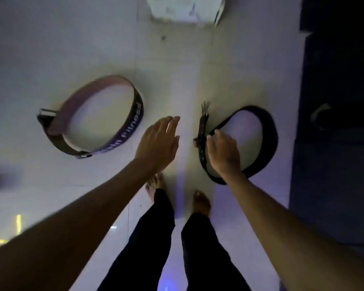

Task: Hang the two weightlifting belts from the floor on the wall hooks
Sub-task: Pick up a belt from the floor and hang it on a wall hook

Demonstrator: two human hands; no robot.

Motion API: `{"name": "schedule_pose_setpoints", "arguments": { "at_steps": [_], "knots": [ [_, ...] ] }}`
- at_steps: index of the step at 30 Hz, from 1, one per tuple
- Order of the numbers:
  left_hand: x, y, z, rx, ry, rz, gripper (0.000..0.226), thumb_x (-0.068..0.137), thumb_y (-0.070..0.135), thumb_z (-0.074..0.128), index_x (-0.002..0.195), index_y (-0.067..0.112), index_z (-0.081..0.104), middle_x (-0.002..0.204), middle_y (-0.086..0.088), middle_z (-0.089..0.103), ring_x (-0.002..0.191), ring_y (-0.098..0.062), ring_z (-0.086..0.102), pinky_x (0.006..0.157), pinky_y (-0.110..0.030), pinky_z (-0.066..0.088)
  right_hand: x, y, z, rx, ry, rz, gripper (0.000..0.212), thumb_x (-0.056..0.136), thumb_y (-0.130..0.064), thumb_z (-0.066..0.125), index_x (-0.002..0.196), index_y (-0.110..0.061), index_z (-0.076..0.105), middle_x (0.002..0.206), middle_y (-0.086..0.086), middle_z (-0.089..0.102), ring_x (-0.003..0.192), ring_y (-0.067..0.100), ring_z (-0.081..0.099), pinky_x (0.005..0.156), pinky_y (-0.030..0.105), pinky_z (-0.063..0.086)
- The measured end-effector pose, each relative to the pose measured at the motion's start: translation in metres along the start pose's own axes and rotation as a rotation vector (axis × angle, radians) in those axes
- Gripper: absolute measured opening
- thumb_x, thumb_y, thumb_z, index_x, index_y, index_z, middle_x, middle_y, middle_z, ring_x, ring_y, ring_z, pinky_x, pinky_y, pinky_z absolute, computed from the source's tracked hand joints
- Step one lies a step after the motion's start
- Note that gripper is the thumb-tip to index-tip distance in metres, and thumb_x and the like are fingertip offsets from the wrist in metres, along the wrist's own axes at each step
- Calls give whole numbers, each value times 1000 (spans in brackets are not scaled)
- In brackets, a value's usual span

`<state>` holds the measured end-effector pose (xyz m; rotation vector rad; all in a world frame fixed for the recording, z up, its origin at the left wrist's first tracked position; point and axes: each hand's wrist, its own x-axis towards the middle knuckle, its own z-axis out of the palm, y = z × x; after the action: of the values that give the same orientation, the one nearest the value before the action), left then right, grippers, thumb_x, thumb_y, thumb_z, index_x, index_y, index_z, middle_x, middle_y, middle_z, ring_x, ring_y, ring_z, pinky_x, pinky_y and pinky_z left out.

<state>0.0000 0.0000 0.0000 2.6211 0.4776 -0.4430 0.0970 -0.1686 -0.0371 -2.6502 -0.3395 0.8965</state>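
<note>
Black leather belt [269, 133] is lying looped on the pale tiled floor [93, 49], buckle end [204, 114] pointing up-frame. Its near strap is being touched or pinched by the right hand [224, 154]; fingers curled, grip cannot be told. Left hand [158, 141] is being held flat, fingers loosely spread, empty, beside the lettered belt [132, 120] with pink lining, looped well left. Bare feet [201, 203] are being seen below.

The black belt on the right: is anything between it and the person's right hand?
Nothing visible. The right hand is directly over the black belt's near edge, by its buckle strap, fingers spread, with only bare floor around. Whether it touches yet is unclear.
</note>
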Motion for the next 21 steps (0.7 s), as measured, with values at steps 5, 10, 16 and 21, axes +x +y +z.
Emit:
{"name": "schedule_pose_setpoints", "arguments": {
  "at_steps": [5, 10, 16, 21],
  "knots": [
    [41, -59, 103, -11, -136, -3, 57, 103, 26, 47, 154, 5, 33, 151, -21, 49, 139, -38, 48, 111, -48, 41, 101, 20, 84, 17, 128, 27, 55, 102, -38, 44, 145, -4, 38, 144, 17, 50, 133, 34, 44, 108, 41, 38],
    [52, -71, 137, -68, -174, -57, 58, 105, 28, 43, 157, 7, 28, 152, -20, 48, 136, -36, 50, 109, -46, 42, 152, 21, 112, 57, 183, 197, 42, 99, -29, 54, 135, -8, 47, 135, 13, 58, 124, 32, 55, 96, 38, 46],
    [36, -52, 79, -284, -214, -312, 53, 107, 33, 40, 155, 16, 29, 144, -15, 55, 127, -37, 57, 102, -45, 44, 102, 0, 66, 220, 71, 242, 31, 99, -20, 54, 126, -6, 52, 132, 15, 60, 119, 33, 58, 95, 40, 49],
    [-1, 2, -19, -390, -283, -282, 59, 107, 39, 39, 160, 16, 23, 153, -12, 49, 136, -31, 51, 110, -43, 40, 12, -33, -25, 270, 47, 64, 29, 94, -13, 57, 122, -10, 53, 120, 14, 67, 112, 36, 62, 90, 43, 50]
  ]
}}
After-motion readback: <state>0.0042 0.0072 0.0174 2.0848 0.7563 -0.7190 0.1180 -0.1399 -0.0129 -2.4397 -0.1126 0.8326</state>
